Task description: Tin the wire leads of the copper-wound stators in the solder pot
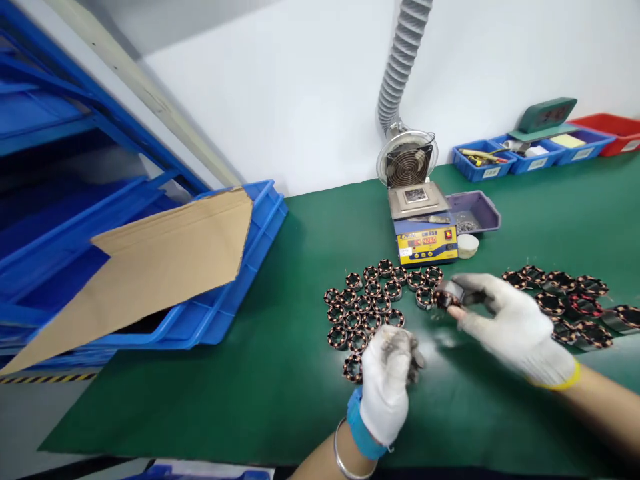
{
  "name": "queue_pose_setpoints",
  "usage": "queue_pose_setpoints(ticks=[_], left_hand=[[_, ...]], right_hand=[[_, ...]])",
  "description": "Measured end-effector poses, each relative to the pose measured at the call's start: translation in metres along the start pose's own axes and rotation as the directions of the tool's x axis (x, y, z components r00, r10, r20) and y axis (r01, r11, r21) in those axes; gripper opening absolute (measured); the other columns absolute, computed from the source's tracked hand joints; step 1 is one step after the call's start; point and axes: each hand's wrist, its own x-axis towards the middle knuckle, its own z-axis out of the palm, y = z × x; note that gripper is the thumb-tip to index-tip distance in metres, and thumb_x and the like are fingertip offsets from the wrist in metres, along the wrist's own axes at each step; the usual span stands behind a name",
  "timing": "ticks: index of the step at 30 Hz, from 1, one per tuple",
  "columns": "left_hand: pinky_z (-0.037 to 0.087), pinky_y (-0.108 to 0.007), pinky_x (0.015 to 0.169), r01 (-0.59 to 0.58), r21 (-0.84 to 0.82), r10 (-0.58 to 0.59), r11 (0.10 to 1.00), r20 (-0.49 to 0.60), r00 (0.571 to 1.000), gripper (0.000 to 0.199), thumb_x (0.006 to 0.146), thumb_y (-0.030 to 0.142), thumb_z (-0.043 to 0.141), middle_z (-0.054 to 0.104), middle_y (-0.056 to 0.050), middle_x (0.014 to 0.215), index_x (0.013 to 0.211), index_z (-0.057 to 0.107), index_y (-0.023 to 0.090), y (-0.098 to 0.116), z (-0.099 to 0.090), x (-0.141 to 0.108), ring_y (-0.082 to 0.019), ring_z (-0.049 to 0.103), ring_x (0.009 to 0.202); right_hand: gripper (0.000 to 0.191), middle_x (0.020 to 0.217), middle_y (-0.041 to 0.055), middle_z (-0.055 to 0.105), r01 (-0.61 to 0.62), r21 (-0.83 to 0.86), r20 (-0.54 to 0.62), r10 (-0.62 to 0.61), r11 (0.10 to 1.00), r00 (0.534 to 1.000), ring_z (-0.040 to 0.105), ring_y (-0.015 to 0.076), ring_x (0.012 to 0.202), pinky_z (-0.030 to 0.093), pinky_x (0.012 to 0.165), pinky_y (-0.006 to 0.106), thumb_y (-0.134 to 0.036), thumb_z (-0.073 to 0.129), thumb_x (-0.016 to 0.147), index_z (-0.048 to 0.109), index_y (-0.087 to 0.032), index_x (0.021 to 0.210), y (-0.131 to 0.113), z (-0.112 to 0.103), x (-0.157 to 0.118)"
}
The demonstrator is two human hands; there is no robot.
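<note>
Right-hand grip: the gloved right hand (515, 327) pinches a copper-wound stator ring (449, 293) between thumb and fingers, the ring tilted (its outline slightly blurred).
Held ring's place: just beside the right edge of the left-hand ring cluster (363, 311), in front of the solder pot (427, 245); whether it touches the green tabletop (310, 413), I cannot tell.
Left-hand grip: the gloved left hand (386, 373) has its fingers curled in at the near right edge of that cluster; whether they close on anything, I cannot tell.
Wrists: a blue band (363, 428) and a silver bangle (340, 457) on the left, a yellow glove cuff (573, 377) on the right.
Other rings: a second group (550, 312) lies beyond the right hand, partly hidden by it.
Solder pot surroundings: a fan (409, 167) behind it, below a grey flexible duct (400, 60); a purple tray (485, 210) and a round white tub (468, 247) to its right.
Back edge: small blue bins (483, 170), a digital clock (547, 115) above them, a red bin (607, 127) at the far right.
Left side: a cardboard sheet (185, 260) lies across a blue crate (263, 230).
</note>
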Motion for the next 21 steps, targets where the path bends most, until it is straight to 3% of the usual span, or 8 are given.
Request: queue_pose_setpoints(ticks=[2,4,7,10,14,21], left_hand=[[0.043,-0.023,0.053,0.039,0.027,-0.041,0.999,0.078,0.996,0.048,0.094,0.064,0.054,0.064,-0.004,0.071,0.088,0.061,0.017,-0.003,0.005,-0.005,-0.011,0.051,0.054],[0.045,-0.025,0.057,0.070,0.054,-0.077,0.996,0.126,0.989,0.049,0.093,0.065,0.056,0.065,-0.005,0.075,0.089,0.062,0.017,-0.007,0.009,-0.008,-0.012,0.053,0.058],[0.047,-0.028,0.061,0.082,0.105,-0.096,0.991,0.143,0.985,0.050,0.091,0.066,0.058,0.066,-0.007,0.079,0.092,0.064,0.016,-0.011,0.012,-0.006,-0.014,0.056,0.063],[0.049,-0.029,0.062,0.084,0.115,-0.099,0.990,0.127,0.987,0.052,0.090,0.068,0.057,0.067,-0.008,0.080,0.093,0.065,0.016,-0.009,0.011,-0.002,-0.016,0.057,0.065],[0.049,-0.028,0.060,0.111,0.084,-0.118,0.990,0.087,0.989,0.055,0.089,0.070,0.057,0.066,-0.008,0.078,0.089,0.064,0.015,-0.001,0.009,0.004,-0.015,0.057,0.063],[0.047,-0.025,0.058,0.152,-0.017,-0.149,0.988,0.116,0.982,0.064,0.083,0.078,0.059,0.066,-0.006,0.073,0.088,0.063,0.014,0.003,0.007,0.008,-0.011,0.052,0.056]], right_hand=[[0.046,0.106,0.0077,0.073,0.061,-0.192,-0.059,-0.074,0.980,0.996,0.070,0.0249,0.091,0.057,0.084,0.039,-0.044,0.071,0.079,0.070,-0.024,0.120,-0.011,-0.014,0.044],[0.048,0.110,0.0076,0.072,0.053,-0.424,-0.089,-0.099,0.904,0.991,0.068,0.0290,0.097,0.055,0.086,0.043,-0.046,0.071,0.078,0.070,-0.026,0.122,-0.025,-0.027,0.097],[0.052,0.127,0.0116,0.065,0.149,-0.667,0.022,-0.181,0.730,0.983,0.064,0.0329,0.107,0.050,0.087,0.047,-0.050,0.063,0.087,0.063,-0.027,0.133,-0.050,-0.034,0.175],[0.055,0.128,0.0184,0.061,0.227,-0.755,0.128,-0.202,0.615,0.971,0.060,0.0337,0.112,0.045,0.090,0.047,-0.048,0.061,0.092,0.059,-0.018,0.138,-0.066,-0.027,0.231],[0.049,0.126,0.0233,0.059,0.286,-0.778,0.223,-0.180,0.559,0.958,0.056,0.0342,0.116,0.040,0.095,0.048,-0.035,0.068,0.090,0.061,-0.007,0.130,-0.072,-0.008,0.268],[0.040,0.125,0.0292,0.056,0.318,-0.792,0.315,-0.097,0.521,0.944,0.051,0.0370,0.120,0.036,0.097,0.055,-0.017,0.067,0.090,0.061,-0.005,0.127,-0.059,0.008,0.288]])
